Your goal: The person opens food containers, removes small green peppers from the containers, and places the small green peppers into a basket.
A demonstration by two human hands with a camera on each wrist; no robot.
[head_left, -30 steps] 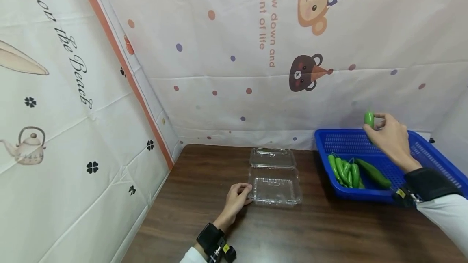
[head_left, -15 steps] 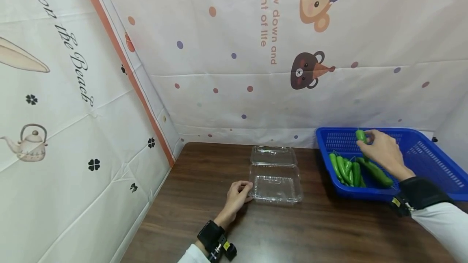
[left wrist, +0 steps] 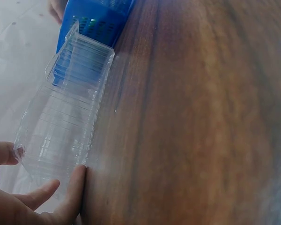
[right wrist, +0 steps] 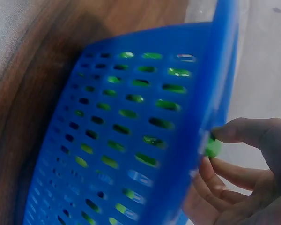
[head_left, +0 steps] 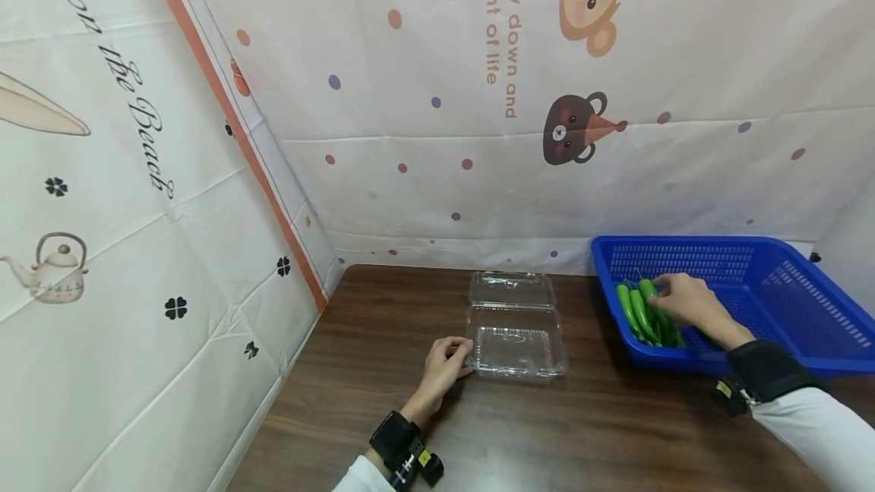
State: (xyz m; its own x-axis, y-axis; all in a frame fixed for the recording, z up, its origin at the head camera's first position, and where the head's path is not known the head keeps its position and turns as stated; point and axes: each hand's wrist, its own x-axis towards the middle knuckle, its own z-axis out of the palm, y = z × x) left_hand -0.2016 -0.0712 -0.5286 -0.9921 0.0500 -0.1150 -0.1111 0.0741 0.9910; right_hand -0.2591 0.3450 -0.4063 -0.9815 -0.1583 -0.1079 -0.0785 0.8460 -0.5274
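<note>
My left hand (head_left: 440,370) holds the near left side of a clear plastic clamshell container (head_left: 516,344), which lies spread on the table with its lid toward the wall. In the left wrist view the thumb sits at the container's rim and the fingertips (left wrist: 77,180) press low on its side. Inside the blue basket (head_left: 772,325), my right hand (head_left: 693,306) pinches a green chili pepper (head_left: 647,289) over several other green peppers (head_left: 632,317). The right wrist view shows a bit of green (right wrist: 213,146) between thumb and fingers, partly behind the basket wall.
A brown wooden table (head_left: 355,401) carries both containers. White printed cloth (head_left: 437,196) hangs at the back and left. Slotted basket walls (right wrist: 126,112) stand around the right hand's work. My right hand hides the dark green, longer vegetable in the basket.
My right hand has come down and left with the pepper, from above the basket's back rim to the pile of peppers inside. The left hand and clamshell stay where they were.
</note>
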